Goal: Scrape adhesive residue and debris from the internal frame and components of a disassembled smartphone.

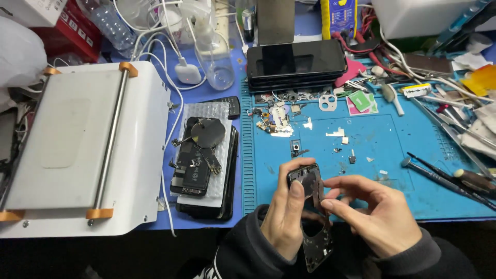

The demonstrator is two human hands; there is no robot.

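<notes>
The person sits at the near edge of the table, both hands raised just above a blue work mat (382, 150). The left hand (284, 217) is wrapped around the top of a stripped phone housing (312, 217), thumb pressed on its upper corner, fingers curled behind it. The housing hangs upright and tilted slightly, its lower end dropping down toward the person's lap, with cut-out holes showing through the dark frame. The right hand (374, 212) comes in from the right, thumb and forefinger pinched together at the housing's right edge, near the top; whatever small piece they grip is too small to make out.

On the mat just beyond the hands lie scattered small metal brackets and screws (281, 120), thickest toward the far left corner of the mat. Farther back sits a stack of dark phones (295, 63), screens up. To the right, near the mat's edge, several thin screwdrivers and picks (444, 178) lie crossing each other.

Left of the mat, a pile of disassembled phone backs (204, 160) rests on the table, with a round coil and flex cables on top. Farther left stands a white, flat-topped machine (82, 144) with a metal bar and orange end clips. White cables (170, 93) trail behind it, and a clear plastic bottle (214, 59) stands at the far side.
</notes>
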